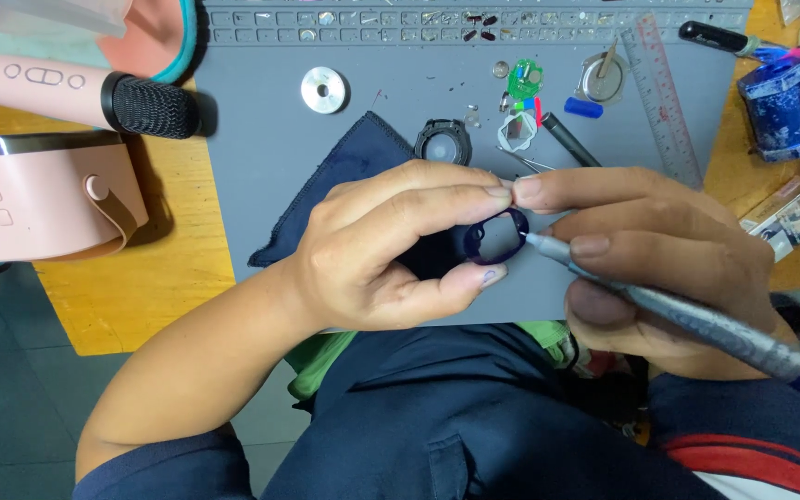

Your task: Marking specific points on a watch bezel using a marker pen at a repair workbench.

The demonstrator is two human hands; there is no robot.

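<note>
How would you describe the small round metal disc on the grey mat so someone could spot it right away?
Start at the grey work mat covering the middle of the wooden desk. Look at its upper left part, just above the dark blue cloth and right of the pink microphone. The silver disc lies there alone, flat and shiny with a hole in its centre, unlike the black ring-shaped part nearer the hands.

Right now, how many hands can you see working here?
2: the left hand pinches a small dark frame; the right hand holds a grey tool against it. None seem hidden.
</note>
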